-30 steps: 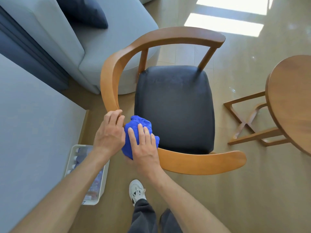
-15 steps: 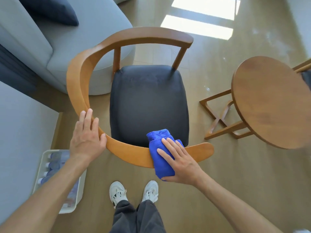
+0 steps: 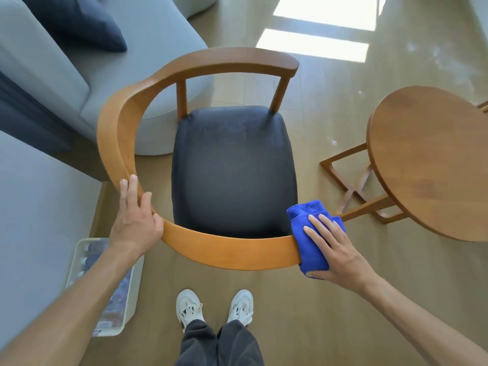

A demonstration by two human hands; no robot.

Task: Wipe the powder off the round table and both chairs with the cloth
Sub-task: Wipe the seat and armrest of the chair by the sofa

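Note:
A wooden chair [image 3: 232, 253] with a curved rail and a black seat [image 3: 232, 167] stands below me. A folded blue cloth [image 3: 306, 233] lies over the right end of the near rail. My right hand [image 3: 335, 249] presses on the cloth with straight fingers, its thumb under the cloth's lower edge. My left hand [image 3: 134, 220] rests on the rail's left bend, fingers laid along the wood. The round wooden table [image 3: 433, 159] stands to the right. A sliver of wood shows at the right edge beyond the table.
A grey sofa [image 3: 148, 48] with a dark cushion [image 3: 79, 19] stands behind the chair. A white bin [image 3: 111, 289] of bottles sits on the floor at my left, beside a grey surface [image 3: 34, 220]. My feet [image 3: 214, 307] stand just behind the chair.
My right hand has slid the cloth rightward along the near rail, from beside my left hand to the rail's right end. My left hand stays on the left bend.

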